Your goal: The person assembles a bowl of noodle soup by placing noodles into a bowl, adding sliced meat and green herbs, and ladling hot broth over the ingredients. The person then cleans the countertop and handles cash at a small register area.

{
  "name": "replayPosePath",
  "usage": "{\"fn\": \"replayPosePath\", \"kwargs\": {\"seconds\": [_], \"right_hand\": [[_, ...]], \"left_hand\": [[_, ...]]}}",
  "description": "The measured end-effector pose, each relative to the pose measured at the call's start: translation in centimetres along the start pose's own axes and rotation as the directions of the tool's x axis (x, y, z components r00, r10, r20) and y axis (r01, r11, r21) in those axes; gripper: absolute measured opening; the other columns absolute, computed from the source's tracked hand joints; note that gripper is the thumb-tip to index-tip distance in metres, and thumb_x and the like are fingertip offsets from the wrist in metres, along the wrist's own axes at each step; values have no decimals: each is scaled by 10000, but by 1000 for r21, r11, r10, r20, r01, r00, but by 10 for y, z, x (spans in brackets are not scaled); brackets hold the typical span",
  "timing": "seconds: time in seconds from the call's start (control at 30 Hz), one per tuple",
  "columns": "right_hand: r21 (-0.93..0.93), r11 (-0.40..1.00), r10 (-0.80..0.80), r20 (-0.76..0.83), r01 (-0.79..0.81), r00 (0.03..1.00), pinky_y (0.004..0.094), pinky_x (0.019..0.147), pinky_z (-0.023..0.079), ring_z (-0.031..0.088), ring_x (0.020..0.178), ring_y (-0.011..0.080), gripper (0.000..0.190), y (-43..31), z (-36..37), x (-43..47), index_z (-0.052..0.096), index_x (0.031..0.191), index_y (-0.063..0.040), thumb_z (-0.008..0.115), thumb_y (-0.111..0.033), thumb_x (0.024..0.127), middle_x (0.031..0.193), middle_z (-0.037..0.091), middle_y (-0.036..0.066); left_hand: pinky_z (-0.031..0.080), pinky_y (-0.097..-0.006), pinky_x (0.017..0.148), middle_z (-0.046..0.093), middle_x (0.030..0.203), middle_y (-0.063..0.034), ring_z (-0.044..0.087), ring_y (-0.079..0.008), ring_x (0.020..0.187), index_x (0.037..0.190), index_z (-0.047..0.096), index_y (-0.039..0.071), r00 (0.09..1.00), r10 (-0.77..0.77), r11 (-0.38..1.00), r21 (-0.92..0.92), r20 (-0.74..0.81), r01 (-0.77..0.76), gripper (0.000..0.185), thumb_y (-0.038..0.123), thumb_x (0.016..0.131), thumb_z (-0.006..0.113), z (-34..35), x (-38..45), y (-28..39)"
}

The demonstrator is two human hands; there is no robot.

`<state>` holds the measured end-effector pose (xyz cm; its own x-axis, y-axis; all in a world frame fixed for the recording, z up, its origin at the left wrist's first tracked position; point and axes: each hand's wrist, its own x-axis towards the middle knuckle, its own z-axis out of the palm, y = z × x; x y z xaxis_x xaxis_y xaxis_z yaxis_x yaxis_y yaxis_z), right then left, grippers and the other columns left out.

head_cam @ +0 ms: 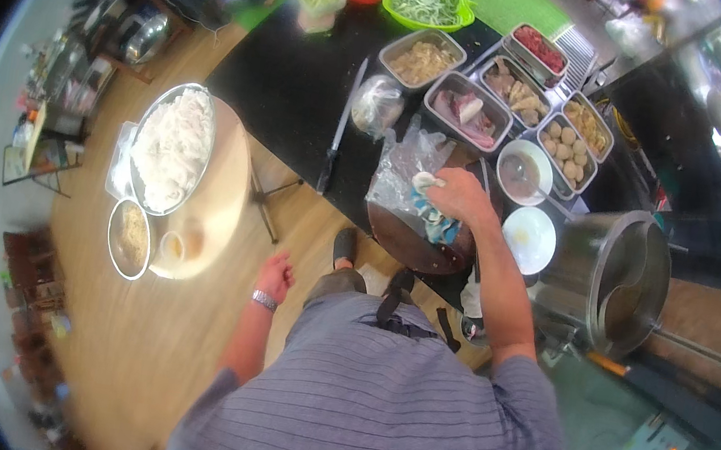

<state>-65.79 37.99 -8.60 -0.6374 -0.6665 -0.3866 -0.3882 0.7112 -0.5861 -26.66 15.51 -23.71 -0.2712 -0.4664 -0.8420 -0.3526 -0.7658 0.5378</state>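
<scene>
My right hand (462, 195) grips a blue-and-white cloth (435, 217) over a round brown chopping board (393, 232) at the counter's near edge. A crumpled clear plastic bag (400, 172) lies just left of the cloth, partly on the board. Away from the counter, my left hand (276, 277) hangs over the floor with its fingers loosely curled and nothing visible in it. A long knife (344, 122) lies on the black counter, left of a knotted plastic bag (377, 105). A white bowl with a spoon (524, 172) and a white bowl (529, 240) stand right of the board.
Metal trays of meat (469, 111) and meatballs (566, 152) stand behind the board. A large steel pot (630, 285) is at the right. On the left, a round table (231, 175) bears a tray of white noodles (173, 148) and a metal bowl (130, 238). Green and red baskets stand farther back.
</scene>
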Motion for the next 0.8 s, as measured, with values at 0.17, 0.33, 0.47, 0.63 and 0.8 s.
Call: {"fn": "replayPosePath", "kwargs": {"seconds": [0.17,0.33,0.47,0.63,0.8], "right_hand": [[-75,996,-36,106,44,994,423,938,496,635,1091,340,452,-71,4,51,700,1099,-56,667,-367,773,1147,673,212],[-120,944,-330,-411,309,850,484,954,478,580,1119,382,481,-95,89,77,655,1174,-41,647,-439,903,1069,653,200],[927,23,6,375,-375,927,443,942,497,635,1035,290,424,-118,129,53,668,1070,-30,558,-432,991,1030,684,140],[805,-470,-268,262,-363,927,402,830,551,677,896,212,411,-85,122,24,667,991,-57,538,-447,1000,947,693,79],[857,-509,105,153,-79,983,330,493,481,566,562,168,397,-26,115,-42,591,802,-98,555,-443,997,729,608,48]], "left_hand": [[401,-295,468,470,658,6,450,-119,541,1048,587,135,998,-47,991,-127,-47,41,99,154,967,534,0,30,22],[484,-315,581,588,769,-18,551,-136,663,1153,594,58,897,416,872,214,151,-440,210,106,963,517,50,25,83],[463,-369,959,632,1110,-129,598,-302,1069,1221,619,30,305,663,226,206,684,-952,364,8,873,517,156,-54,149],[325,-598,1084,576,1241,-129,531,-320,1193,1320,571,88,-208,304,-500,-31,930,-866,560,68,763,626,192,-73,159],[305,-611,1072,520,1355,-171,490,-319,1268,1355,528,55,-347,437,-523,-80,830,-848,569,173,816,665,225,-127,217]]}}
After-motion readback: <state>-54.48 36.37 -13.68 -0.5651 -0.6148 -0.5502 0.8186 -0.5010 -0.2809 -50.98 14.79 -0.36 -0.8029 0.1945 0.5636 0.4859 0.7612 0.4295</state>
